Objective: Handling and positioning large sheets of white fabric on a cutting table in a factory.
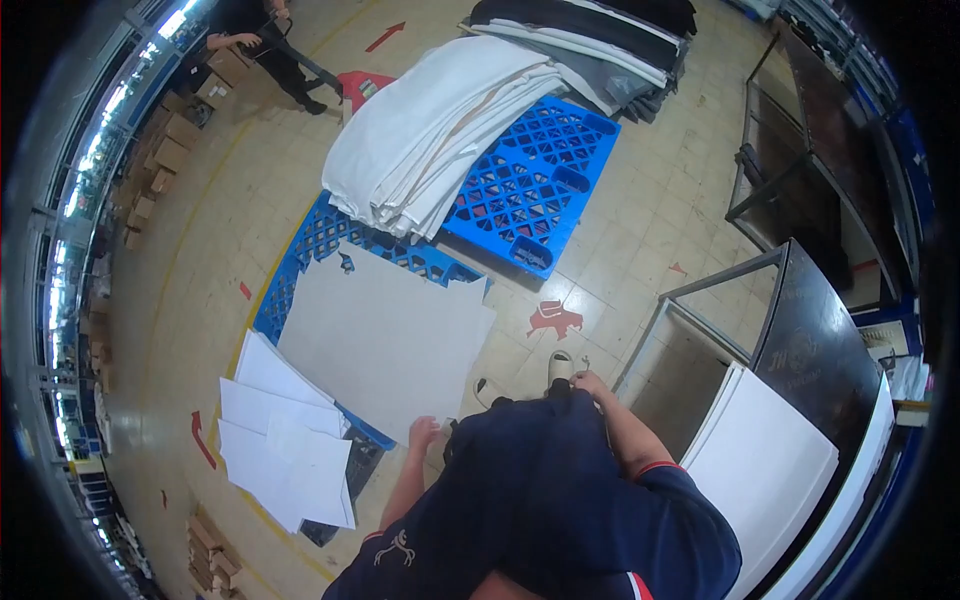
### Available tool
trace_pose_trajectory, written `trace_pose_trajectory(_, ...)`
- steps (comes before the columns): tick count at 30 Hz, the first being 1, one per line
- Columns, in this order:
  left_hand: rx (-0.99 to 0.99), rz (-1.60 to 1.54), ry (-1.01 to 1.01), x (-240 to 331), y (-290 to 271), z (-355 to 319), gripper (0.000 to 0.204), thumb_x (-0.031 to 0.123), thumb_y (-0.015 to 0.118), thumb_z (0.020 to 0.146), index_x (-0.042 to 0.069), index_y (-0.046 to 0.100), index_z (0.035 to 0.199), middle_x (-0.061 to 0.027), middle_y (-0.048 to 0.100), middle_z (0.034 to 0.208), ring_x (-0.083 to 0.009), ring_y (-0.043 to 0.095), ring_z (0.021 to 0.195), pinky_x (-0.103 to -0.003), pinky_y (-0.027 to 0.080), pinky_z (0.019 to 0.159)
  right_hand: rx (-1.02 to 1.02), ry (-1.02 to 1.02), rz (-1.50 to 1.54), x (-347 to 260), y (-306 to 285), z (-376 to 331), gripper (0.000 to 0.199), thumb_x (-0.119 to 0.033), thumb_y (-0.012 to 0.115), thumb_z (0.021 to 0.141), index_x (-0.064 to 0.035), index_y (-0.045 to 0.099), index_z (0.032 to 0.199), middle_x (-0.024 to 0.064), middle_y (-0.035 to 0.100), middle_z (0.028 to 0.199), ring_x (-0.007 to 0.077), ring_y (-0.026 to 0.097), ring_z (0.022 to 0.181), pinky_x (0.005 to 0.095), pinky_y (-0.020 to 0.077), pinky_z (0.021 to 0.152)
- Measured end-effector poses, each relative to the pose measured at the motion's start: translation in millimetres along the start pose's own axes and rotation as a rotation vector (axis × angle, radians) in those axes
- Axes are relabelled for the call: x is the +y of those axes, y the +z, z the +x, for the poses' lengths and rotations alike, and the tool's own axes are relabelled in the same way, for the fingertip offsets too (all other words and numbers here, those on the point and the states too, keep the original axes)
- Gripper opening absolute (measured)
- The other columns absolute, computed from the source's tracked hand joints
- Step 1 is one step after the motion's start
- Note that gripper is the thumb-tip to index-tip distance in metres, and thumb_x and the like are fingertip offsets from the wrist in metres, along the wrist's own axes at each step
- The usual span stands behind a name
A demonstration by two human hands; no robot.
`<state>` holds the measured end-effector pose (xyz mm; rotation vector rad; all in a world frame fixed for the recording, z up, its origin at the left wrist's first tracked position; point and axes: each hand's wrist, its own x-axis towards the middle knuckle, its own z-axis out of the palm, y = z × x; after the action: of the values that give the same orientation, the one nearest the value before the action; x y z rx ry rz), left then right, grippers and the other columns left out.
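A large grey sheet (385, 340) lies on a blue pallet (310, 243). The person's left hand (424, 433) is at its near edge; whether that grip is clamped cannot be told. The right hand (590, 386) is by the waist, grip curled, contents unclear. White sheets (290, 460) lie at the pallet's near-left side.

Bright glare along left wall (58, 290); floor (180, 330) softly lit; edges bowed, dark.
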<state>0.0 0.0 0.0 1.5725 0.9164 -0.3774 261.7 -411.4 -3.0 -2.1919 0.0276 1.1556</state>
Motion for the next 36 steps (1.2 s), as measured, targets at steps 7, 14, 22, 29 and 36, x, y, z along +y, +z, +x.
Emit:
trace_pose_trajectory(7,0.046,-0.166,-0.190,40.2,-47.8,-21.3,0.022,0.019,0.044,0.088,0.007,0.056,0.101,-0.0069,0.060,0.083,-0.0155,0.060,0.067,-0.028,0.050,0.059,0.047,0.047,0.355,-32.3,42.9,-68.1,0.030,-0.021,0.053,0.081,0.0050,0.062,0.094,0.0162,0.064,0.079,0.0215,0.062,0.073,0.0336,0.0488,0.067)
trace_pose_trajectory(14,-0.156,0.192,0.097,12.8,-24.1,-5.4,0.027,0.023,0.046,0.086,0.000,0.059,0.087,-0.0099,0.057,0.068,-0.0188,0.054,0.059,-0.035,0.044,0.055,0.227,0.230,0.127,21.2,68.9,-121.1,0.039,-0.030,0.054,0.075,0.0024,0.064,0.094,0.0221,0.063,0.092,0.0297,0.062,0.088,0.0378,0.0457,0.080)
trace_pose_trajectory(22,-0.379,0.554,-0.084,-36.5,-65.9,33.2,0.030,0.024,0.048,0.083,-0.004,0.060,0.080,-0.0100,0.056,0.063,-0.0240,0.055,0.057,-0.040,0.046,0.057,0.282,0.314,0.282,16.0,116.5,-163.2,0.047,-0.040,0.058,0.072,-0.0002,0.064,0.097,0.0204,0.063,0.098,0.0329,0.060,0.093,0.0388,0.0456,0.079)
trace_pose_trajectory(29,-0.228,0.214,-0.222,59.9,-60.1,89.7,0.019,0.020,0.048,0.085,0.008,0.057,0.097,-0.0055,0.058,0.077,-0.0154,0.056,0.058,-0.027,0.044,0.049,0.304,0.223,0.361,27.6,116.7,-171.6,0.049,-0.041,0.058,0.074,0.0035,0.063,0.092,0.0224,0.063,0.093,0.0311,0.062,0.091,0.0383,0.0460,0.080)
trace_pose_trajectory(36,-0.252,0.090,0.032,142.8,24.8,99.0,0.022,0.020,0.047,0.087,0.005,0.058,0.098,-0.0058,0.061,0.081,-0.0144,0.057,0.064,-0.028,0.047,0.057,0.346,0.163,0.496,50.6,90.9,-151.9,0.047,-0.037,0.060,0.075,0.0053,0.063,0.095,0.0199,0.065,0.089,0.0252,0.062,0.088,0.0361,0.0462,0.077)
